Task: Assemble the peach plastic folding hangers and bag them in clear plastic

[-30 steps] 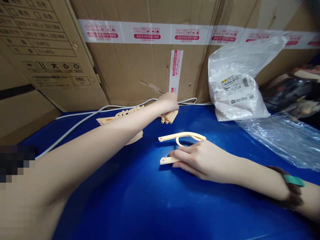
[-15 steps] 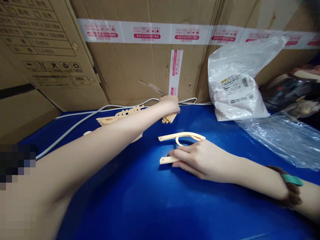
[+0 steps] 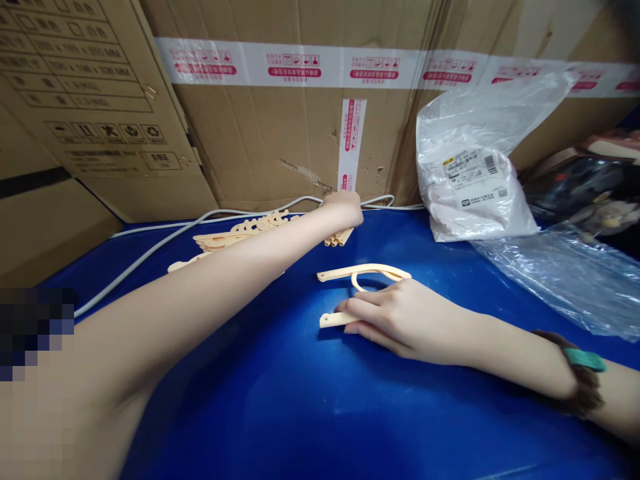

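My right hand [image 3: 387, 317] is closed on a curved cream plastic frame piece [image 3: 367, 270]. Two arms of the piece stick out to the left, each with a small hole at its end; the rest is under my fingers. Farther back, my left hand [image 3: 344, 208] reaches over a small bundle of cream tubular pieces [image 3: 339, 237]. Its fingers are bent down behind the hand and hidden, so I cannot see whether they grip any of the pieces. More flat cream pieces with scalloped edges [image 3: 260, 223] lie left of the bundle, partly covered by my left forearm.
Cardboard boxes [image 3: 280, 127] stand along the back of the blue surface [image 3: 320, 400]. A white cable [image 3: 150, 247] runs along their foot. At the right are a white plastic bag with a label [image 3: 475, 180], a clear plastic sheet [image 3: 565, 280] and a dark bundle [image 3: 575, 180].
My left hand has shifted very slightly to the right over the bundle, and its forearm has moved a little with it. My right hand and the curved frame piece stay still.
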{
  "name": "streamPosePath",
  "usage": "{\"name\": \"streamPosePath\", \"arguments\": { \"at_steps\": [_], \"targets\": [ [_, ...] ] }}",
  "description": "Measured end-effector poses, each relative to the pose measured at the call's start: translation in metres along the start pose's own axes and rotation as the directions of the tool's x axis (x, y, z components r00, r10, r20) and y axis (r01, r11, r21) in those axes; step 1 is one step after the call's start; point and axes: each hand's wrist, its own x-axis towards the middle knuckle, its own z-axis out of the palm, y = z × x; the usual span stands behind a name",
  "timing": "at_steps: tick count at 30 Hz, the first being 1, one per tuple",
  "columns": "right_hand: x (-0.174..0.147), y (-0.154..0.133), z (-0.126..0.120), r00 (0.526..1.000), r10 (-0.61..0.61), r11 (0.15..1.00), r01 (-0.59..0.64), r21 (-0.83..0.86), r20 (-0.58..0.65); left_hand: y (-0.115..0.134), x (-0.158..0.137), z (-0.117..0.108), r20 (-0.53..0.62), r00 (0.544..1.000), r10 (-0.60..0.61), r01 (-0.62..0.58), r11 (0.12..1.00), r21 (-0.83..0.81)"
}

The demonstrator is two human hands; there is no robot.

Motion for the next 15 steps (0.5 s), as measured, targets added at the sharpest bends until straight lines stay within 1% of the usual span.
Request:
{"name": "streamPosePath", "arguments": {
  "at_steps": [4, 6, 8, 10, 13, 14, 15],
  "targets": [
    [0.000, 0.000, 0.000, 1.000, -0.005, 1.000, 0.005, 0.006, -0.004, 0.001, -0.001, -0.002, 0.003, 1.000, 0.001, -0.001, 1.000, -0.010],
    [0.000, -0.001, 0.000, 1.000, -0.008, 1.000, 0.008, -0.001, -0.013, -0.003, -0.002, -0.009, -0.010, 1.000, -0.002, 0.002, 1.000, -0.019],
    [-0.001, -0.001, 0.000, 1.000, -0.012, 1.000, 0.012, -0.007, -0.025, -0.011, -0.003, -0.020, -0.022, 1.000, -0.005, 0.004, 0.999, -0.035],
    [-0.001, 0.000, 0.001, 0.999, -0.015, 1.000, 0.015, -0.009, -0.037, -0.026, -0.005, -0.035, -0.018, 1.000, -0.011, 0.010, 0.999, -0.052],
    [-0.002, 0.000, 0.002, 0.999, -0.015, 1.000, 0.015, -0.007, -0.043, -0.061, -0.010, -0.054, -0.011, 0.999, -0.052, 0.051, 0.997, -0.051],
    [-0.002, 0.000, 0.002, 0.999, -0.014, 1.000, 0.013, -0.006, -0.047, -0.075, -0.012, -0.058, -0.009, 0.997, -0.076, 0.076, 0.996, -0.048],
    [-0.002, 0.000, 0.003, 0.999, -0.014, 1.000, 0.014, -0.003, -0.049, -0.089, -0.014, -0.060, 0.013, 0.991, -0.132, 0.133, 0.991, -0.034]
  ]
}}
